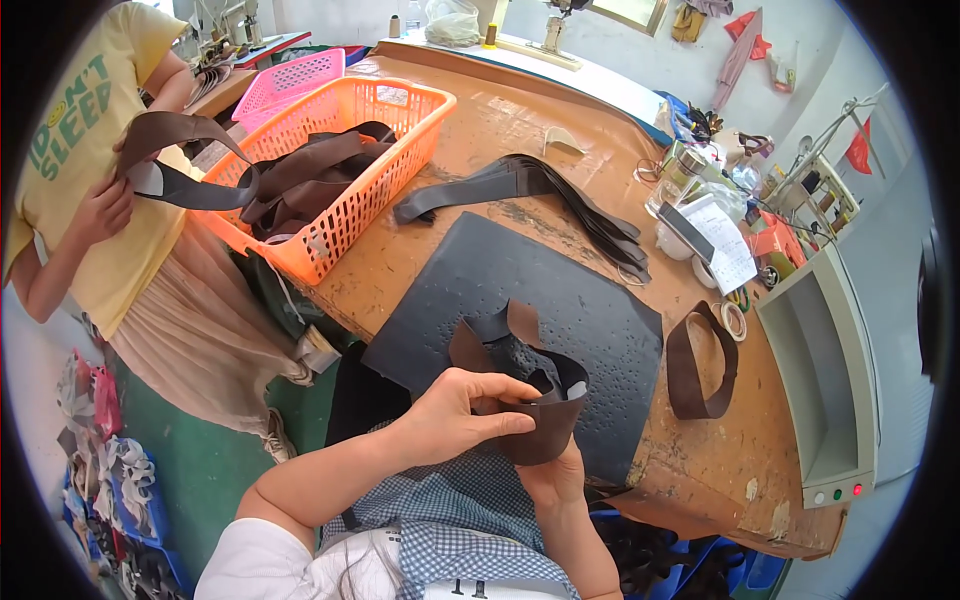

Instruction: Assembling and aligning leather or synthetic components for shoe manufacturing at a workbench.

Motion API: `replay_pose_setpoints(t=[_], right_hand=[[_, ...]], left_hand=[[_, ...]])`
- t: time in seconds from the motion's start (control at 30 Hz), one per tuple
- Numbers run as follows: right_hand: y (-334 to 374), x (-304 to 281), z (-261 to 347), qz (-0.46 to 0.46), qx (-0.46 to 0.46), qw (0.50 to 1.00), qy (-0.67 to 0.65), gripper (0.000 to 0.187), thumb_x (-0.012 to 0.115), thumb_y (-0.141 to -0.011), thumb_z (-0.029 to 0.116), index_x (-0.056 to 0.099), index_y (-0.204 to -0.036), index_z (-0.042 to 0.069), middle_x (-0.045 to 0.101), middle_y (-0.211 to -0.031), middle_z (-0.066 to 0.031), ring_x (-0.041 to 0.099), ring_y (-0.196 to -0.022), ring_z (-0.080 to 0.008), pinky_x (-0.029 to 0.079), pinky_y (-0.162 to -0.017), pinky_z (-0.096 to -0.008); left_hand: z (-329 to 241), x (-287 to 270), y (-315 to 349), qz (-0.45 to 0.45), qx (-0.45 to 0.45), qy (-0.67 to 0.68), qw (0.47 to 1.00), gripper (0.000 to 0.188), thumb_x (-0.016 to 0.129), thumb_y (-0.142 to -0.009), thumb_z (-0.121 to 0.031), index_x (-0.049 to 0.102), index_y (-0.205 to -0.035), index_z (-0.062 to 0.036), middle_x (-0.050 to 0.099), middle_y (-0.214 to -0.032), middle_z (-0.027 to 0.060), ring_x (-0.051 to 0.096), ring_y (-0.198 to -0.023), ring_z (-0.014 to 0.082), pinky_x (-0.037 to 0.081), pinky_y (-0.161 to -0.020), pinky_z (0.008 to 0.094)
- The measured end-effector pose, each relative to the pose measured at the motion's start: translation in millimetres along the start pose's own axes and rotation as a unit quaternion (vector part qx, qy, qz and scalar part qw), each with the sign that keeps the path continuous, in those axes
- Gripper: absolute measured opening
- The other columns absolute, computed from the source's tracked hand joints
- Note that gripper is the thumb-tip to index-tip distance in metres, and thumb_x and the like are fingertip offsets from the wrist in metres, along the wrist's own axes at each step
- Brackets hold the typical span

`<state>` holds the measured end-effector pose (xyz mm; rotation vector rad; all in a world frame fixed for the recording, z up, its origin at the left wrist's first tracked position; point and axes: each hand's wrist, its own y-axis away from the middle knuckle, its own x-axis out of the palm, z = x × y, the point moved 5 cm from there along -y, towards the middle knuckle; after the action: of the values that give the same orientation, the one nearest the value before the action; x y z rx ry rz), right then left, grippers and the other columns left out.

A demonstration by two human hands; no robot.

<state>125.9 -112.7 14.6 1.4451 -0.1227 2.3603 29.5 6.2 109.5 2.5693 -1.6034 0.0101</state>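
A curled brown strip [545, 430], leather-like with a dark grey inner face, is between my hands above a black pitted mat [600, 310]. My left hand [468, 412] is closed, thumb and fingers pinching the strip's upper edge. From below and behind, my right hand [553, 478] grips the same strip; its fingers are mostly hidden by it. The strip's loose ends [490, 335] curl up beyond my left fingers. To the right of the mat, a closed brown loop [678, 365] stands on its edge on the wooden table [740, 460].
An orange basket [345, 235] holds several brown strips, with a pink basket [290, 85] behind. A co-worker [110, 190] holds another strip at left. A stack of dark strips [520, 180] lies beyond the mat. At right stand a grey open-fronted box [830, 390], a phone [688, 232] and tape rolls [733, 322].
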Motion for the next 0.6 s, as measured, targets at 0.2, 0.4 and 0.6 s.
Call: replay_pose_setpoints(t=[0.2, 0.4, 0.6], right_hand=[[-2, 11, 1, -0.032, 0.014, 0.999, -0.039, 0.041, 0.073, -0.085, 0.013, 0.059, -0.120, 0.000, 0.064, -0.118, -0.0129, 0.065, -0.108, -0.0237, 0.055, -0.095, -0.0378], [-3, 8, -1, -0.028, 0.018, 0.998, -0.050, 0.041, 0.072, -0.085, 0.012, 0.058, -0.122, 0.002, 0.064, -0.119, -0.0122, 0.064, -0.109, -0.0235, 0.054, -0.096, -0.0376], [-5, 7, -3, -0.024, 0.022, 0.998, -0.049, 0.039, 0.070, -0.087, 0.013, 0.058, -0.123, 0.003, 0.063, -0.119, -0.0110, 0.062, -0.111, -0.0235, 0.052, -0.099, -0.0398]], left_hand=[[0, -1, -1, -0.002, 0.000, 0.022, 1.000, 0.030, 0.072, -0.087, -0.007, 0.069, -0.116, -0.0002, 0.070, -0.096, 0.0036, 0.062, -0.086, 0.0078, 0.051, -0.080, 0.0238], [1, 0, 0, 0.000, 0.003, 0.083, 0.997, 0.027, 0.070, -0.089, -0.007, 0.069, -0.115, -0.0003, 0.069, -0.095, 0.0027, 0.061, -0.087, 0.0075, 0.051, -0.081, 0.0228], [5, -2, 0, 0.000, 0.000, 0.093, 0.996, 0.027, 0.070, -0.090, -0.007, 0.069, -0.116, -0.0001, 0.068, -0.095, 0.0027, 0.061, -0.088, 0.0074, 0.051, -0.080, 0.0224]])
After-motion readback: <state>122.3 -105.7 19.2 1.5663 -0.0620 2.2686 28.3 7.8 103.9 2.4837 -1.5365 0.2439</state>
